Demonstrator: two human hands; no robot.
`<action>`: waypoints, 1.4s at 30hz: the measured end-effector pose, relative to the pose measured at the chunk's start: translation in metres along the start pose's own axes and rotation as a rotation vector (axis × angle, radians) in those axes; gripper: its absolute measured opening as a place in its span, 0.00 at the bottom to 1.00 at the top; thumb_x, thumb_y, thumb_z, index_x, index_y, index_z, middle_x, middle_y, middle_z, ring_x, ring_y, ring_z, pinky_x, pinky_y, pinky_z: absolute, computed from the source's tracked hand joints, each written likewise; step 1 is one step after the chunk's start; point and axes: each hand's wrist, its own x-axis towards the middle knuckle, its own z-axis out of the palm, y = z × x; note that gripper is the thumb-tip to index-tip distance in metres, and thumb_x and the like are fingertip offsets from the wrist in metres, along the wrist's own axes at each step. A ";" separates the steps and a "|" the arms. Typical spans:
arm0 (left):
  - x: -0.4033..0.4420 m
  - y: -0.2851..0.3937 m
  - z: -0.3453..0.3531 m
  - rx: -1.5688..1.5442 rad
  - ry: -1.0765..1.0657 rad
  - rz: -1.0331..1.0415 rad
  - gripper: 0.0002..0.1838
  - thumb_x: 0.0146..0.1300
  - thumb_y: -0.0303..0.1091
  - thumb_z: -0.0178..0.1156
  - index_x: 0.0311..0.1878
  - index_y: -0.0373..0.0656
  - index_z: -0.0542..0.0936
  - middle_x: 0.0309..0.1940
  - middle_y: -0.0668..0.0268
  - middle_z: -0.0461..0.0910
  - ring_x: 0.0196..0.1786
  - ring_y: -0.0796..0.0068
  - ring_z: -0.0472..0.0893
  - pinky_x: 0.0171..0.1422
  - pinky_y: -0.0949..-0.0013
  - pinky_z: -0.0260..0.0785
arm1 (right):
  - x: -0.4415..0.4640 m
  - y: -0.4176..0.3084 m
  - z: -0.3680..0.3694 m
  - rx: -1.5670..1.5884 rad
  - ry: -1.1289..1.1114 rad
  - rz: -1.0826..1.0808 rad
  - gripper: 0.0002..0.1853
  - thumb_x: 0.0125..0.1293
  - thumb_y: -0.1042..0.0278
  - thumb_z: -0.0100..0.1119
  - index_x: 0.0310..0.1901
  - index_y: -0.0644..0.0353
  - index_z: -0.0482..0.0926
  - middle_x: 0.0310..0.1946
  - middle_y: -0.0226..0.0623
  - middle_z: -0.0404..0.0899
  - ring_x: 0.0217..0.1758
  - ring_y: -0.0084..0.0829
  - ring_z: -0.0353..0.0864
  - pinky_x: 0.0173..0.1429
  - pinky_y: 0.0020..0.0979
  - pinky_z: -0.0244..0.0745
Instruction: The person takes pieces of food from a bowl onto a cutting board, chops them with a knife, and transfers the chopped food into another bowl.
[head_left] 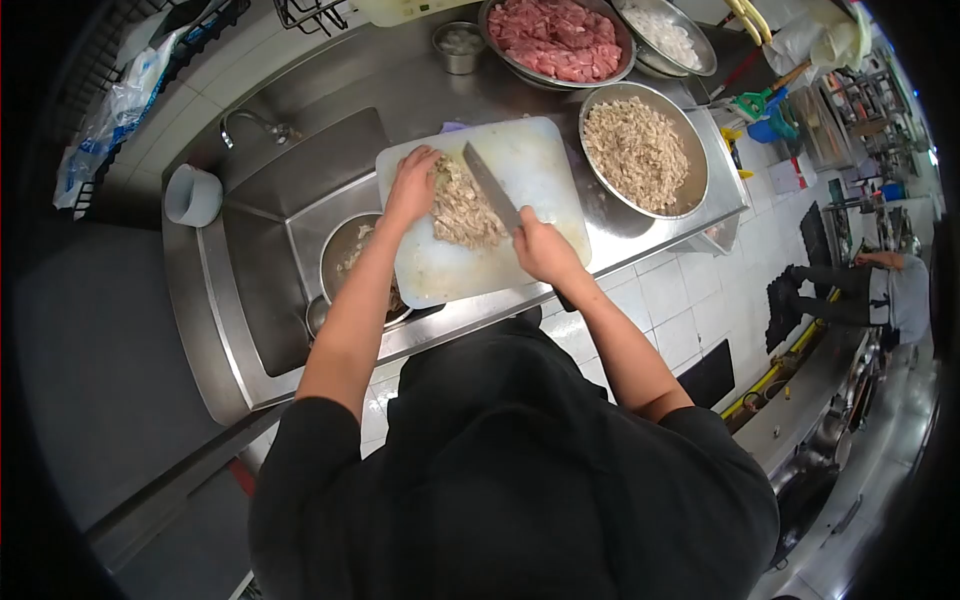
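Note:
A pile of chopped, pale brown food (465, 212) lies on the white cutting board (535, 160), which rests partly over the sink's edge. My right hand (542, 245) grips a large knife (487, 183), its blade along the right side of the pile and its tip pointing away from me. At the pile's upper left, my left hand (413, 185) lies on the food and board with its fingers close together; what is under the fingertips is hidden. Left of the board, partly covered by my left forearm, a metal bowl (335, 240) in the sink holds some similar food.
A large bowl (697, 185) of shredded food stands right of the board. Behind are a bowl of raw meat (555, 40), a bowl of white pieces (665, 35) and a small metal pot (460, 62). A faucet (258, 125) and white container (192, 196) are left. Another person (900, 290) stands far right.

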 end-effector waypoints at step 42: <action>-0.060 0.020 -0.064 -0.082 -0.532 0.010 0.34 0.56 0.42 0.77 0.67 0.48 0.80 0.73 0.62 0.72 0.76 0.55 0.68 0.79 0.54 0.65 | 0.004 -0.024 0.005 -0.280 -0.049 0.110 0.15 0.70 0.67 0.51 0.56 0.60 0.70 0.33 0.61 0.86 0.37 0.63 0.87 0.44 0.63 0.79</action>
